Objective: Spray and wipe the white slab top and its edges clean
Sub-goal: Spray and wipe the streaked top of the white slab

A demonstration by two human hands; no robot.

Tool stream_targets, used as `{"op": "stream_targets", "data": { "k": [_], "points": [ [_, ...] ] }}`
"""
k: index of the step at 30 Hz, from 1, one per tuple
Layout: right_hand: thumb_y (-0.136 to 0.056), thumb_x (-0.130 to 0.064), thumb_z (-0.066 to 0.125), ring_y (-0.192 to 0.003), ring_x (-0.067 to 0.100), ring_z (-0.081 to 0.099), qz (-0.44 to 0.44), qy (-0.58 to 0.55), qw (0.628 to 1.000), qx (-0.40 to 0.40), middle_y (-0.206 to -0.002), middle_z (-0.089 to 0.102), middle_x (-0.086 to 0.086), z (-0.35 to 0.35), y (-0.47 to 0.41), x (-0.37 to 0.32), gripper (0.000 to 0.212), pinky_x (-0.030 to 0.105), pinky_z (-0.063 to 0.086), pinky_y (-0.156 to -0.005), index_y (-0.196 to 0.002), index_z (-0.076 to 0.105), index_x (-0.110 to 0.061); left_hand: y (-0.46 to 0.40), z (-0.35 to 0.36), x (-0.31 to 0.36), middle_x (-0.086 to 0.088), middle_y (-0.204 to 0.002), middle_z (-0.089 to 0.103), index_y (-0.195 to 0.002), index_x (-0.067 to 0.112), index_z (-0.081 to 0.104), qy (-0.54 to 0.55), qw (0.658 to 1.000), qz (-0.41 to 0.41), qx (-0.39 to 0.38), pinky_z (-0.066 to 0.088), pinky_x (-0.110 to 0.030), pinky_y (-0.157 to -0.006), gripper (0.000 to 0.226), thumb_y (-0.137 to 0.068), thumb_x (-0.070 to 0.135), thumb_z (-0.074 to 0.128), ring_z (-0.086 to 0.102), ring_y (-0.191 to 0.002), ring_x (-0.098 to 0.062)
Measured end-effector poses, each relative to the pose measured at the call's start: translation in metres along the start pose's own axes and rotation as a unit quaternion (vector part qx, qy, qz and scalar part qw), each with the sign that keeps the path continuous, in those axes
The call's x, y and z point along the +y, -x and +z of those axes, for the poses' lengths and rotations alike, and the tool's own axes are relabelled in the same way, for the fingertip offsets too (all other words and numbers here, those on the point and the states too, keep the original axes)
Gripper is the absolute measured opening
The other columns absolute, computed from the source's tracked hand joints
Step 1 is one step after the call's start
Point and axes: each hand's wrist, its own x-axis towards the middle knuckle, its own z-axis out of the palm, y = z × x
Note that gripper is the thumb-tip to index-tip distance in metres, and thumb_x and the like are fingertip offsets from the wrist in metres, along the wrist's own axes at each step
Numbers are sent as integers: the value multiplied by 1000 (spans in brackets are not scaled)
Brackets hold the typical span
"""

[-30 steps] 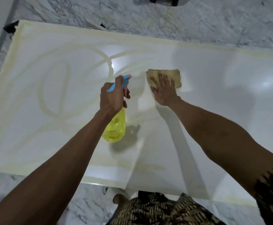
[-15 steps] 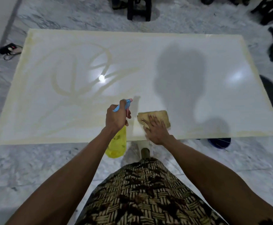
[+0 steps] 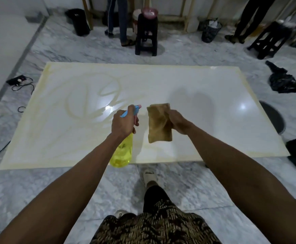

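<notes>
The white slab point(image 3: 205, 88) lies flat above the marble floor, with yellowish swirl marks on its left half and a yellowish band along its edges. My left hand point(image 3: 122, 123) grips a yellow spray bottle point(image 3: 121, 153) by its blue trigger head, held over the slab's near edge. My right hand point(image 3: 178, 121) holds a brown cloth point(image 3: 158, 123) by its right side. The cloth hangs in the air above the slab, not touching it.
A black stool point(image 3: 146, 35) with a pink bowl stands beyond the far edge, with people's legs point(image 3: 122, 20) beside it. A waste basket point(image 3: 210, 31) and another stool point(image 3: 270, 41) are far right. Dark bags point(image 3: 284, 81) lie right of the slab, cables point(image 3: 20, 81) left.
My right hand has lifted the cloth off the slab and now holds it hanging. I have stood back, so the whole slab and room show. The bottle stays in my left hand.
</notes>
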Motion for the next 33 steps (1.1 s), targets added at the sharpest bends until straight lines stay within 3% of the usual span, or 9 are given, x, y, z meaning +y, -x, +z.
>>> {"op": "stream_targets", "data": {
  "k": [5, 10, 13, 18, 21, 25, 28, 30, 33],
  "points": [
    [-108, -38, 30, -99, 23, 67, -43, -139, 986, 77, -110, 69, 7, -18, -38, -57, 42, 40, 54, -93, -116, 62, -13, -31, 0, 26, -4, -58, 65, -83, 35, 81, -2, 1000, 6, 13, 55, -46, -64, 49, -73, 64, 43, 71, -79, -52],
    [-103, -41, 41, -96, 28, 68, 18, -153, 986, 64, -107, 70, 11, -8, -95, -51, 36, 45, 54, -94, -104, 65, -15, -76, 5, 33, -5, -61, 65, -87, 40, 78, 16, 999, -9, 32, 50, -34, -52, 37, -91, 49, 42, 66, -70, -36],
    [-104, -37, 43, -87, 24, 67, 46, -142, 987, 51, -96, 68, 7, -8, -137, -44, 32, 33, 58, -75, -100, 64, -13, -112, 10, 27, -8, -65, 64, -93, 37, 78, 24, 999, -28, 37, 47, -28, -44, 39, -107, 33, 41, 66, -73, -33],
    [-105, -40, 39, -90, 14, 63, 12, -21, 987, 156, -101, 64, -2, -40, -237, -69, 36, 21, 50, -67, -121, 60, -16, -193, 20, 23, -3, -61, 64, -93, 40, 79, 30, 996, -59, 60, 49, -28, -45, 38, -106, 38, 43, 68, -73, -34],
    [-103, -43, 34, -122, 20, 58, -83, 111, 969, 205, -133, 63, 3, -74, -329, -78, 48, 26, 45, -97, -135, 56, -15, -250, 25, 30, 1, -57, 62, -75, 47, 79, 27, 995, -67, 67, 49, -30, -49, 42, -99, 44, 45, 68, -70, -34],
    [-97, -49, 32, -127, 33, 53, -57, 282, 937, 198, -139, 57, 3, -99, -448, -76, 51, 46, 42, -105, -145, 41, -35, -308, 22, 35, 1, -57, 58, -92, 39, 81, 46, 993, -45, 96, 45, -27, -44, 42, -108, 34, 43, 67, -72, -31],
    [-101, -47, 32, -148, 39, 19, 4, 481, 870, 104, -163, 19, 10, -86, -488, -47, 62, 65, 16, -116, -157, 15, -27, -334, 16, 26, -2, -60, 58, -102, 36, 80, 46, 992, -42, 106, 45, -27, -43, 42, -112, 30, 40, 68, -74, -31],
    [-98, -62, 20, -151, 41, 5, 1, 507, 856, 97, -166, 4, 12, -74, -481, -24, 73, 68, 4, -116, -158, 9, -22, -338, 12, 20, -5, -64, 60, -101, 37, 79, 41, 993, -42, 102, 45, -27, -42, 42, -112, 29, 39, 69, -75, -30],
    [-92, -71, 2, -152, 38, -1, -29, 539, 833, 124, -167, 1, 7, -59, -467, -1, 80, 63, -4, -116, -159, 11, -27, -334, 5, 11, -10, -68, 61, -99, 37, 78, 35, 992, -57, 103, 45, -27, -42, 43, -113, 29, 38, 69, -73, -27]
  ]
}}
